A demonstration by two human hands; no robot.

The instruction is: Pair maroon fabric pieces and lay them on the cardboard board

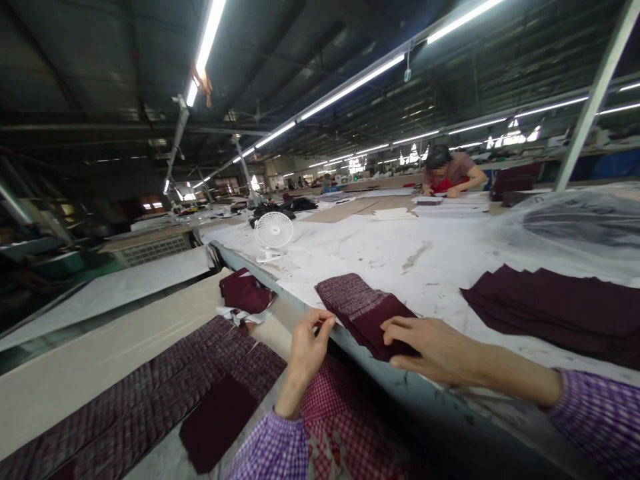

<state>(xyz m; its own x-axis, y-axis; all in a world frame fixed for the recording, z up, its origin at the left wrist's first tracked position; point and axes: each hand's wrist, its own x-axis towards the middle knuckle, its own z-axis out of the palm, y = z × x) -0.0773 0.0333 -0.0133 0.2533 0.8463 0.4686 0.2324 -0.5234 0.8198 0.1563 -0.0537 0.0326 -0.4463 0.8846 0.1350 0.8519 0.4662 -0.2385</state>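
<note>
At the front edge of the white table lies a stack of maroon fabric pieces [357,300], part plain and part speckled with a light pattern. My right hand [425,343] is on its plain near end, fingers curled on the cloth and thumb by the edge. Just off the stack's left side, my left hand [307,343] is closed in a pinch, thumb against forefinger. Whatever might be between those fingertips is too small to make out. More dark maroon pieces [545,307] lie fanned on the table to the right.
A small white fan [273,233] stands on the white table [390,247]. On the lower surface at left are long rows of speckled fabric [150,387], a plain maroon piece [220,417] and a maroon bundle [245,291]. Clear plastic [590,220] lies at right. Another person [453,175] works across the table.
</note>
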